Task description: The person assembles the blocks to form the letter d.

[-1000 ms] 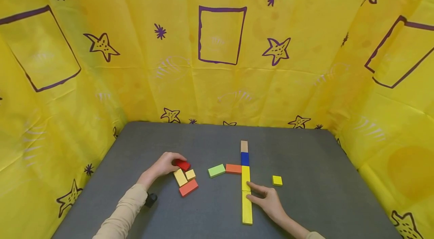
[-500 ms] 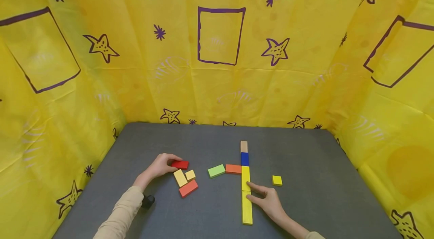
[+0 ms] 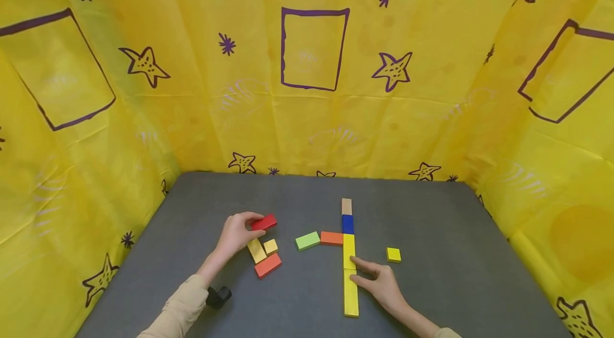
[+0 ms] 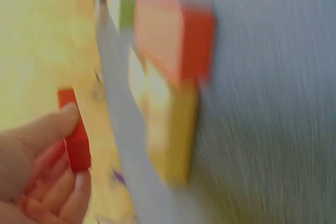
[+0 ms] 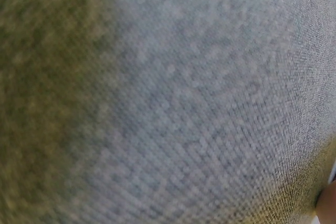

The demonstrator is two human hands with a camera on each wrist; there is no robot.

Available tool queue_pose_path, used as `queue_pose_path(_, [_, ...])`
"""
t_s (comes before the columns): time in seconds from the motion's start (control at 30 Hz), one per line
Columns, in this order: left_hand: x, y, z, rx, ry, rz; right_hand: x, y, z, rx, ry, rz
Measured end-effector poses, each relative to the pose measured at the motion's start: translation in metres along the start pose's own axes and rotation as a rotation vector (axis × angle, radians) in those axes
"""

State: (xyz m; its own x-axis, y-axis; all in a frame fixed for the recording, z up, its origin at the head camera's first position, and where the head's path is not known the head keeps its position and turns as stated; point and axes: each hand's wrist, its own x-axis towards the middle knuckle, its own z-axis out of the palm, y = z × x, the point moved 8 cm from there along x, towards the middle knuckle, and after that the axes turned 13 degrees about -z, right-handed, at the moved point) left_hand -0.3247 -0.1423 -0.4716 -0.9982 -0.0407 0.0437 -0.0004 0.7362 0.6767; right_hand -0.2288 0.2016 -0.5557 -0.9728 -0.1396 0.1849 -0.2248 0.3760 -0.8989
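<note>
Blocks on a dark table (image 3: 297, 306), head view. At right of centre, four blocks stand end to end in one column: tan block (image 3: 347, 206) farthest, then blue block (image 3: 347, 224), far yellow block (image 3: 349, 248) and near yellow block (image 3: 350, 299). This column appears laid and straight. An orange block (image 3: 332, 238) abuts its left side; a green block (image 3: 307, 241), skewed, meets the orange one at a corner or nearly so, and I judge it not yet squared up.

Left hand (image 3: 234, 232), left of centre: clamped on a red block (image 3: 267, 222), thumb against fingers, as the left wrist view confirms. The block looks lifted and is not yet placed with the column.

Right hand (image 3: 385, 286), lower right of centre: thumb and forefinger apart, tips at the column's right edge, one either side of the yellow seam. It grasps nothing (the right wrist view, mostly blurred cloth, adds little).

Outstanding, by my reading: the red block in hand; a cream block (image 3: 257, 252), small cream cube (image 3: 271, 246) and coral block (image 3: 268, 266) clustered below the left hand; and a yellow square block (image 3: 393, 255), alone at right.
</note>
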Motion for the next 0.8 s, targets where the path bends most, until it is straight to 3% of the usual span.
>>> queue_pose_path(0.17, [-0.032, 0.028, 0.017, -0.033, 0.028, -0.027, 0.000, 0.001, 0.000, 0.016, 0.004, 0.011])
queue_pose_path(0.37, [-0.064, 0.037, 0.042, -0.050, 0.022, -0.071, 0.000, 0.000, 0.000, 0.035, 0.003, 0.013])
queue_pose_path(0.53, [-0.078, 0.034, 0.055, -0.001, 0.031, -0.101, 0.000, 0.001, 0.000, 0.016, -0.004, 0.015])
queue_pose_path(0.8, [-0.086, 0.033, 0.059, 0.026, 0.065, -0.104, 0.000, -0.001, -0.001, 0.030, 0.012, 0.007])
